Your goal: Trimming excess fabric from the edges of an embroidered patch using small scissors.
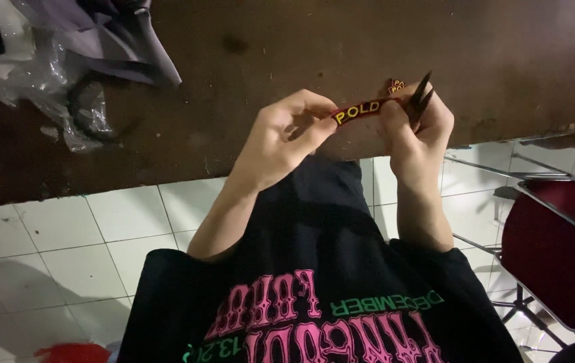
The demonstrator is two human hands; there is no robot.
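The red woven label strip (363, 110) lies level above the brown surface (287, 47), its long axis running from the left hand (287, 138), whose grip pinches one end, to the right hand (414, 128), whose grip is closed on the other end and dark snips (420, 94).

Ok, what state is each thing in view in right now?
Red label strip: stretched between both hands, yellow lettering up.
Left hand: pinching the strip's end.
Right hand: gripping the strip and dark scissors.
Scissors: blades nearly closed, pointing up.
Red chair: unoccupied.
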